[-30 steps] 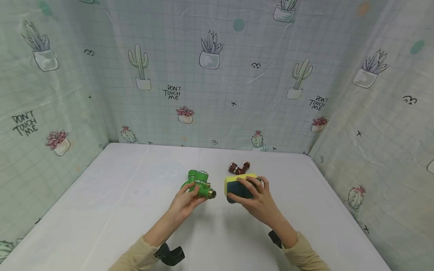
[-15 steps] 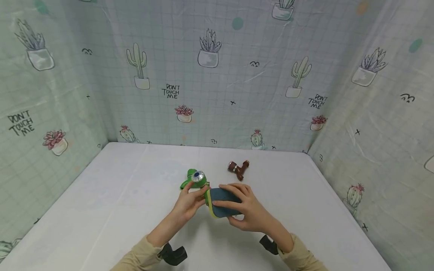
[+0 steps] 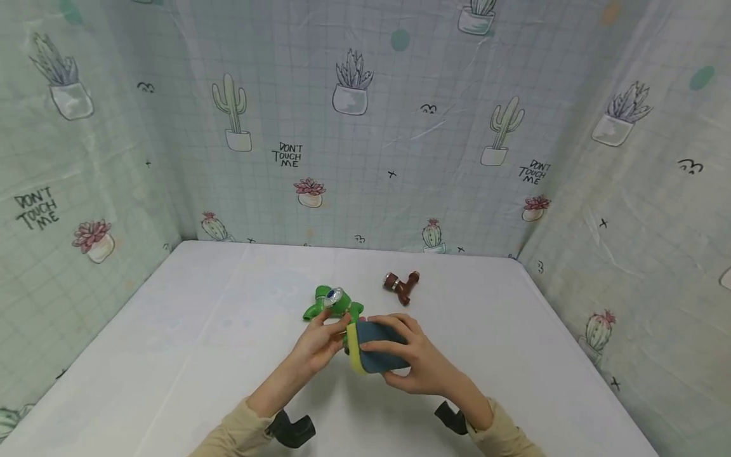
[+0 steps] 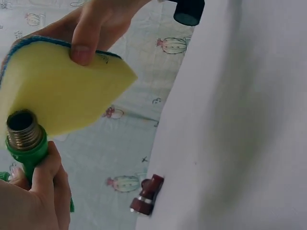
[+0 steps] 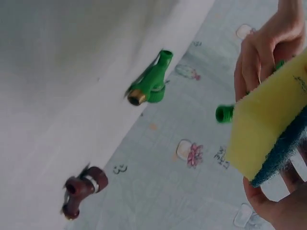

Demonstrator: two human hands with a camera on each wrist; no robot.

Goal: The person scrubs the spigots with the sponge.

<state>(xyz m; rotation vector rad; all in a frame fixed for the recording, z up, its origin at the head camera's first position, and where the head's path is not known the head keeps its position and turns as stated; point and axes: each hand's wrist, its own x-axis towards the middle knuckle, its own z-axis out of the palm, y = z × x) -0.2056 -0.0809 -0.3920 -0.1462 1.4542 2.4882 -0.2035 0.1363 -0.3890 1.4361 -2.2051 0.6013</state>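
Note:
My left hand (image 3: 314, 348) grips a green Y-shaped pipe fitting (image 3: 338, 301) with a chrome cap, raised over the table. In the left wrist view its brass threaded mouth (image 4: 24, 136) sticks up from the fingers. My right hand (image 3: 425, 362) holds a thick sponge (image 3: 379, 348) by its blue scouring side, thumb and fingers round the edges. The sponge's yellow face (image 4: 72, 91) is turned to the held fitting and overlaps its end. Part of the fitting is hidden behind the sponge and the left fingers.
A second green fitting (image 5: 152, 80) lies on the white table (image 3: 200, 330), behind the held one. To its right lies a dark red-brown fitting (image 3: 402, 287). Black curved wrist mounts (image 3: 292, 431) sit beneath both forearms. Cactus-print cloth (image 3: 354, 146) walls in the back and sides.
My right hand has brought the sponge leftward and down onto the held fitting, its blue side turning toward the head camera. My left hand has tilted the fitting so its chrome cap faces me.

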